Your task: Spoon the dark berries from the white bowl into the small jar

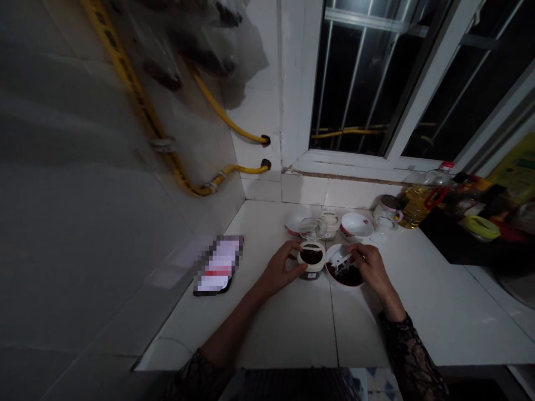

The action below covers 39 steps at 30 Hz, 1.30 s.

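Observation:
My left hand [284, 267] is closed around the side of a small white-rimmed jar [311, 274], whose clear lid [312, 228] stands flipped up at the back. Dark contents [311, 255] show inside the jar. Just right of it, a white bowl [332, 255] with a red rim holds dark, crumbly stuff [349, 275]. Over that bowl, my right hand [370, 267] pinches the handle of a small white spoon [343, 259], its end down in the bowl near the dark pieces.
Behind stand another white bowl [356, 225], a second lidded jar [330, 225] and a glass jar [387, 210]. An oil bottle [413, 206] and a black box [443, 236] of condiments are at right. A phone [219, 264] lies left by the tiled wall.

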Each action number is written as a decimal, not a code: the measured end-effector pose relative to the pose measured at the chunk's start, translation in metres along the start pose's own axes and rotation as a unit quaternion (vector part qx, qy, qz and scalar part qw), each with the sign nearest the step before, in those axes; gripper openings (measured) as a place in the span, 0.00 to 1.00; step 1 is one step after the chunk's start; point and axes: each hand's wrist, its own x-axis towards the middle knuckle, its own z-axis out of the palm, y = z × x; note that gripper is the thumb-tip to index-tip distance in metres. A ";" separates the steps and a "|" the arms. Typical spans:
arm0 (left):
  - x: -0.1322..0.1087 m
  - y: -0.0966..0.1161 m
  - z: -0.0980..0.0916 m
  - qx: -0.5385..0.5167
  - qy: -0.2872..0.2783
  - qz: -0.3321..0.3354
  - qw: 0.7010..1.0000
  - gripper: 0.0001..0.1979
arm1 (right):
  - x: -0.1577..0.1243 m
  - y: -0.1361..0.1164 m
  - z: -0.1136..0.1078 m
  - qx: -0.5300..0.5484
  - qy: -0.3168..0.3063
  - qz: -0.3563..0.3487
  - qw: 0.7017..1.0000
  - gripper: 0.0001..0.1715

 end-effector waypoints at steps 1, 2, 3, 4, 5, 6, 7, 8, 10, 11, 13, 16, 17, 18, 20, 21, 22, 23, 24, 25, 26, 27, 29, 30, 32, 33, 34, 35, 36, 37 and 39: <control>0.000 0.000 0.000 0.000 -0.002 -0.001 1.000 0.13 | -0.001 -0.001 0.002 -0.003 -0.008 -0.010 1.000 0.13; 0.000 0.000 0.000 0.000 -0.003 -0.003 1.000 0.13 | -0.001 -0.001 0.004 0.006 -0.018 -0.008 1.000 0.13; 0.000 0.000 0.000 0.000 -0.005 -0.005 1.000 0.13 | -0.001 -0.002 0.005 0.023 -0.026 0.006 0.999 0.13; 0.000 0.000 0.000 0.001 -0.006 -0.006 1.000 0.13 | 0.000 -0.002 0.005 0.046 -0.030 0.027 0.998 0.13; 0.000 0.000 0.000 0.002 -0.006 -0.007 1.000 0.13 | 0.000 -0.002 0.005 0.071 -0.031 0.053 0.996 0.14; 0.000 0.000 -0.001 0.003 -0.007 -0.008 1.000 0.13 | 0.001 -0.003 0.003 0.098 -0.030 0.077 0.992 0.14; -0.001 0.001 -0.001 0.003 -0.007 -0.008 1.000 0.13 | 0.002 -0.003 0.002 0.122 -0.026 0.098 0.987 0.14; -0.001 0.001 -0.001 0.002 -0.006 -0.006 1.000 0.13 | 0.003 -0.004 0.000 0.144 -0.020 0.115 0.983 0.14; -0.001 0.001 -0.001 -0.001 -0.001 -0.002 1.000 0.14 | 0.004 -0.004 -0.004 0.178 -0.013 0.137 0.974 0.13; -0.001 0.001 -0.002 -0.002 0.001 -0.001 1.000 0.14 | 0.005 -0.004 -0.005 0.190 -0.011 0.144 0.971 0.13; -0.001 0.001 -0.002 -0.005 0.002 -0.003 1.000 0.14 | 0.006 -0.003 -0.007 0.204 -0.006 0.150 0.967 0.13; 0.000 0.002 -0.001 -0.007 0.000 -0.006 1.000 0.14 | 0.007 -0.001 -0.009 0.207 0.008 0.151 0.967 0.13; 0.000 0.001 -0.001 -0.007 0.002 -0.005 1.000 0.14 | 0.007 0.000 -0.009 0.206 0.013 0.151 0.967 0.13; 0.000 0.001 -0.001 -0.005 0.002 -0.004 1.000 0.14 | 0.007 0.000 -0.009 0.206 0.018 0.151 0.967 0.12; 0.000 0.001 0.000 -0.004 0.002 -0.003 1.000 0.14 | 0.007 0.001 -0.009 0.210 0.024 0.152 0.965 0.12; -0.001 0.000 0.000 -0.004 0.002 -0.002 1.000 0.14 | 0.007 0.001 -0.009 0.213 0.028 0.152 0.965 0.12; -0.001 0.000 0.000 -0.006 0.002 -0.003 1.000 0.14 | 0.007 0.001 -0.009 0.216 0.032 0.152 0.964 0.11; -0.001 0.000 0.000 -0.006 0.002 -0.005 1.000 0.14 | 0.007 0.002 -0.009 0.219 0.036 0.152 0.963 0.12; -0.001 0.000 0.000 -0.006 0.003 -0.007 1.000 0.14 | 0.007 0.002 -0.009 0.219 0.040 0.151 0.963 0.12; -0.001 -0.001 0.000 -0.006 0.003 -0.009 1.000 0.14 | 0.007 0.002 -0.009 0.219 0.044 0.151 0.963 0.12; -0.001 -0.001 0.000 -0.005 0.003 -0.011 1.000 0.14 | 0.007 0.002 -0.009 0.219 0.047 0.151 0.963 0.12; -0.001 -0.001 0.000 -0.005 0.002 -0.011 1.000 0.14 | 0.007 0.002 -0.010 0.220 0.049 0.152 0.962 0.12; -0.001 -0.001 0.000 -0.006 0.001 -0.009 1.000 0.14 | 0.008 0.001 -0.010 0.230 0.060 0.152 0.959 0.12; -0.001 0.000 0.000 -0.008 0.000 -0.009 1.000 0.14 | 0.008 0.000 -0.010 0.238 0.068 0.152 0.957 0.12; 0.000 0.001 -0.001 -0.009 -0.002 -0.008 1.000 0.14 | 0.007 -0.004 -0.007 0.251 0.082 0.146 0.954 0.13; 0.000 0.001 -0.001 -0.010 -0.004 -0.006 1.000 0.13 | 0.006 -0.008 -0.004 0.254 0.086 0.138 0.953 0.13; 0.000 0.002 -0.001 -0.010 -0.005 -0.005 1.000 0.13 | 0.005 -0.012 -0.001 0.252 0.090 0.127 0.955 0.13; 0.000 0.002 -0.001 -0.009 -0.005 -0.004 1.000 0.13 | 0.003 -0.017 0.004 0.243 0.094 0.109 0.959 0.13; 0.000 0.002 -0.001 -0.007 -0.004 -0.002 1.000 0.13 | 0.000 -0.022 0.008 0.229 0.098 0.083 0.965 0.13; 0.000 0.003 -0.001 -0.006 -0.003 -0.002 1.000 0.13 | -0.003 -0.028 0.013 0.198 0.108 0.048 0.973 0.13; 0.000 0.003 -0.001 -0.008 -0.003 -0.003 1.000 0.13 | -0.009 -0.038 0.022 0.106 0.119 -0.067 0.985 0.12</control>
